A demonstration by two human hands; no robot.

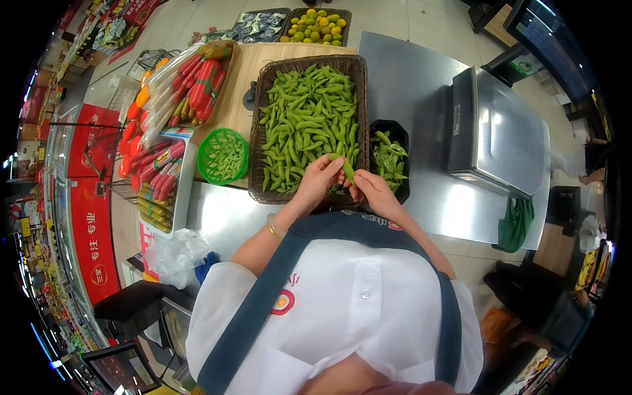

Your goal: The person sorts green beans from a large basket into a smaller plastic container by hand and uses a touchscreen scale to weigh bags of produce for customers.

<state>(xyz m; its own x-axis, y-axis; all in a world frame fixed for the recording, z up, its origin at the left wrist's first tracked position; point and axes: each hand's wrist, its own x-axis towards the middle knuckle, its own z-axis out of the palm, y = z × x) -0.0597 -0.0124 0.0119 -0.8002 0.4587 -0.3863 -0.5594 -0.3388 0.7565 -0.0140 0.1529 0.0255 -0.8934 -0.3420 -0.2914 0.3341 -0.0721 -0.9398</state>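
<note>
A green soybean pod (348,170) is pinched between my left hand (318,178) and my right hand (376,191), over the near right corner of a brown woven basket (254,148). Many green pods (311,123) fill that basket. Left of it, a round green plastic basket (201,165) holds small pale green pieces that look like shelled beans. On the right stands a black octagonal container (406,148) with flattened green pods (387,158) inside.
Packaged sausages (207,86) fill a tray and a white bin (182,210) at the left. A metal-topped machine (511,133) and a green cloth (515,224) are on the steel table (424,212). Citrus fruit (316,27) lies in a far basket. A clear plastic bag (177,256) is near my left elbow.
</note>
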